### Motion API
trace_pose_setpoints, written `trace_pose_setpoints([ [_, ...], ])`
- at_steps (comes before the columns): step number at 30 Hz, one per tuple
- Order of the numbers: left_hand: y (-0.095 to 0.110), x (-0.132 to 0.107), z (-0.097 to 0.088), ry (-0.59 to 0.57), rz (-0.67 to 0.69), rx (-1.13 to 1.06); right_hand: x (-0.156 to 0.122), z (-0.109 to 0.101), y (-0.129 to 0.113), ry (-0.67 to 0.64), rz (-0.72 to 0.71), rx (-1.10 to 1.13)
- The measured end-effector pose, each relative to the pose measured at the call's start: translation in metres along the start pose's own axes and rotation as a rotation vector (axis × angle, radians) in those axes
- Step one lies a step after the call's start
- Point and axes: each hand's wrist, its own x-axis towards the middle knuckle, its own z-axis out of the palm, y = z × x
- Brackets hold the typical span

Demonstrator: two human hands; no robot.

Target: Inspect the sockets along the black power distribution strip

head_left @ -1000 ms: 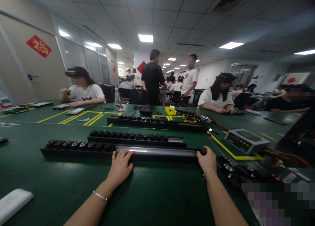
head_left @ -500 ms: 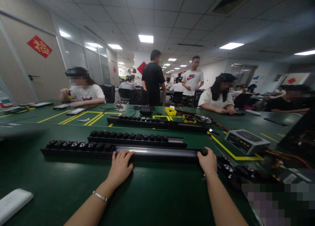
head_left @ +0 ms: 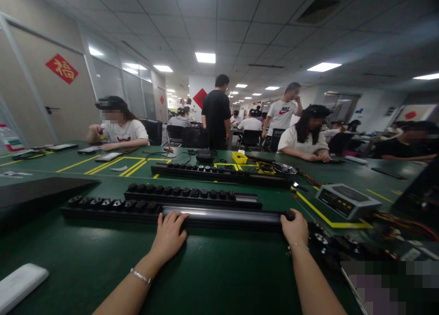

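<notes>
In front of me a long black power track rail [head_left: 219, 213] lies across the table. Its left part carries a row of black socket modules [head_left: 107, 204], while the right part shows a bare, shiny surface. My left hand [head_left: 170, 235] rests on the rail's front side just right of that row, fingers spread over its top edge. At the rail's right end, my right hand [head_left: 295, 230] is closed around a small black socket module [head_left: 290, 215], mostly covered by the fingers. Right of that hand several loose socket modules [head_left: 322, 237] lie on the table.
Behind lie a shorter rail with sockets [head_left: 192, 196] and another long rail [head_left: 219, 174]. A grey power supply box [head_left: 346, 200] with cables stands right. Further back is a yellow tray [head_left: 239, 157]. A white object [head_left: 20, 283] lies front left. Other people sit across the table.
The camera view has shifted slightly. Both hands keep their places on the rail and module. In the background, a standing person has moved right and raised a hand to the head.
</notes>
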Motion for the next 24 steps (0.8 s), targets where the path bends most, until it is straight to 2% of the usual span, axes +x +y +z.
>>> trace_pose_setpoints([
  [11,-0.0011,0.0003,0.0004,-0.004,-0.001,0.004,-0.0024,-0.0037,-0.0031,-0.034,0.033,-0.007],
  [24,0.0,0.0006,-0.0016,-0.009,-0.004,0.009,-0.0009,-0.0031,0.0006,0.018,0.013,-0.01],
])
